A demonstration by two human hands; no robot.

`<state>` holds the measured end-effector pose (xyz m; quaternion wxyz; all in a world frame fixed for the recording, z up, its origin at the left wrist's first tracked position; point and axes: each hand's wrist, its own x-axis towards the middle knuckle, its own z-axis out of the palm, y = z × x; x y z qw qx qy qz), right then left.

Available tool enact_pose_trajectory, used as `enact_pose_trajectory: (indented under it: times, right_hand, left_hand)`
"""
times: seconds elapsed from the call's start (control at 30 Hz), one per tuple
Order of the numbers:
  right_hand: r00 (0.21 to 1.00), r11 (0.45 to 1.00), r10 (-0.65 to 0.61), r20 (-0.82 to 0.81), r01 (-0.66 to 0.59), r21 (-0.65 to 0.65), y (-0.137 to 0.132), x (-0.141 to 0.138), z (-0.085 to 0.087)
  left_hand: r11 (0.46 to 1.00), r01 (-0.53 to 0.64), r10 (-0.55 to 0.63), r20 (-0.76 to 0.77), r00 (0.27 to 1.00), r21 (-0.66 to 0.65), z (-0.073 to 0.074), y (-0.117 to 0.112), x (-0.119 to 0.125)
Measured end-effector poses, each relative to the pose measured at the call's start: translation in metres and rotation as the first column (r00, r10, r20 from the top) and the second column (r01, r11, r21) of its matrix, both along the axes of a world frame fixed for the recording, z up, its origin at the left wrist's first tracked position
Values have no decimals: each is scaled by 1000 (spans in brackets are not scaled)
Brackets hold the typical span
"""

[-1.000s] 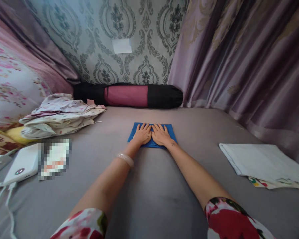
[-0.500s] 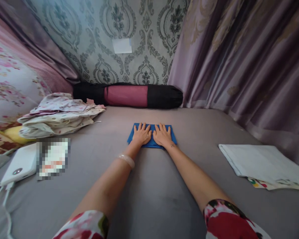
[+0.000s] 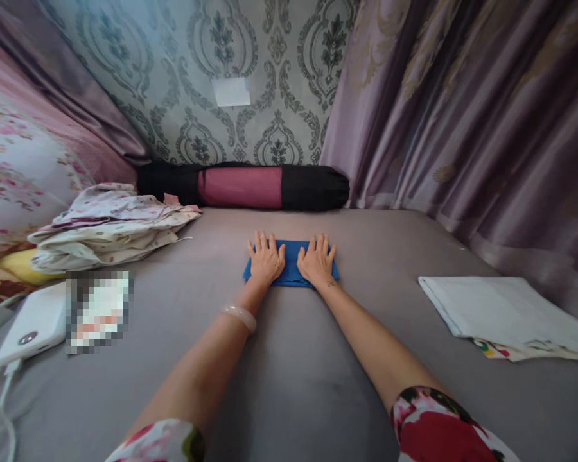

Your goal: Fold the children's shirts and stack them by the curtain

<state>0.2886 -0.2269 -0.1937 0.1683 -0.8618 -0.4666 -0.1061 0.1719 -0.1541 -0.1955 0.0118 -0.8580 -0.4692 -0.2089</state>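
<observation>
A small folded blue cloth (image 3: 291, 266) lies flat on the grey bed sheet (image 3: 289, 372) in the middle of the view. My left hand (image 3: 266, 259) rests palm down on its left half with fingers stretched out flat. My right hand (image 3: 318, 260) lies the same way on its right half. A strip of blue shows between the two hands. A pale bangle (image 3: 241, 316) sits on my left wrist. Neither hand holds anything.
A pile of folded floral clothes (image 3: 110, 224) lies at the left. A black and pink rolled bag (image 3: 243, 186) lies along the patterned wall. White folded cloth (image 3: 501, 308) sits at the right by the purple curtain (image 3: 462, 128). A white power bank (image 3: 29, 324) with cables is at the near left.
My hands have slid apart across the blue cloth, from touching at its middle out toward its two ends. The fingers have spread a little.
</observation>
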Motion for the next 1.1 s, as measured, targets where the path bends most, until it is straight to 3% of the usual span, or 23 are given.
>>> enact_pose_trajectory:
  times: [0.13,0.43,0.63,0.77,0.93,1.1]
  right_hand:
    - [993,995,-82,-89,76,-68,4,1,-1]
    - [986,986,-96,-134,76,-148,7,4,2]
    - [935,910,85,-345,-214,-356,-7,37,18]
    - [940,906,202,-274,-286,-311,-22,50,13]
    - [955,922,216,-204,-269,-280,-26,48,2]
    - [956,917,217,-197,-268,-294,-25,48,5]
  left_hand:
    - [988,-3,-17,-128,992,-156,4,0,2]
    - [976,-10,-27,-169,985,-215,9,3,2]
    - [926,126,-179,-121,976,-357,7,21,-20]
    - [918,193,-232,-72,970,-347,-3,27,-37]
    - [926,198,-220,-32,975,-320,-12,28,-40]
    - [948,249,-214,180,960,-198,-16,28,-44]
